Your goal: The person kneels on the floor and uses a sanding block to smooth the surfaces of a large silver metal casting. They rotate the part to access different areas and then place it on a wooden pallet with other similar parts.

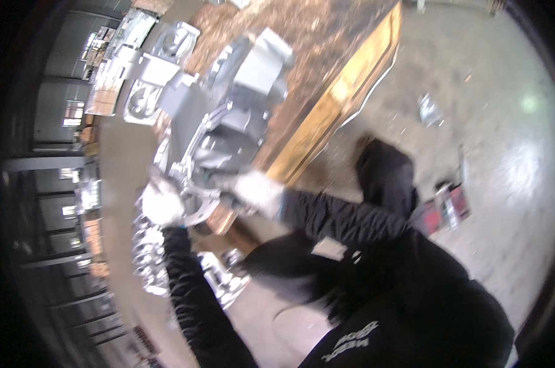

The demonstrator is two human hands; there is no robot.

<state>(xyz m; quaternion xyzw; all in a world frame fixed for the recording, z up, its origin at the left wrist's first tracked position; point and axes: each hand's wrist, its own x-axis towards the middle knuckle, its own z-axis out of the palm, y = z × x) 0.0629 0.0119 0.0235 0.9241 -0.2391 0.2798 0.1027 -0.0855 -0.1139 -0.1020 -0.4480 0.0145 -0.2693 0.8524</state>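
A large grey metal casting (225, 144), a housing with a hollow inside and a bolt-holed flange, stands at the near end of a wooden bench. My left hand (162, 203), in a white glove, is at the casting's near left edge, its fingers closed along the rim; motion smears them. My right hand (259, 191), also gloved in white, reaches in at the near right side beside the opening. Its fingers are closed around something dark and slim, too blurred to name. A round flange ring (199, 207) of the casting shows between both hands.
Chips cover the worn wooden bench (326, 116). More castings (143, 101) stand at the far left, and several silvery parts (150, 257) stand lower left. On the floor at right lie a crumpled clear bag (429, 110) and a red object (458, 202).
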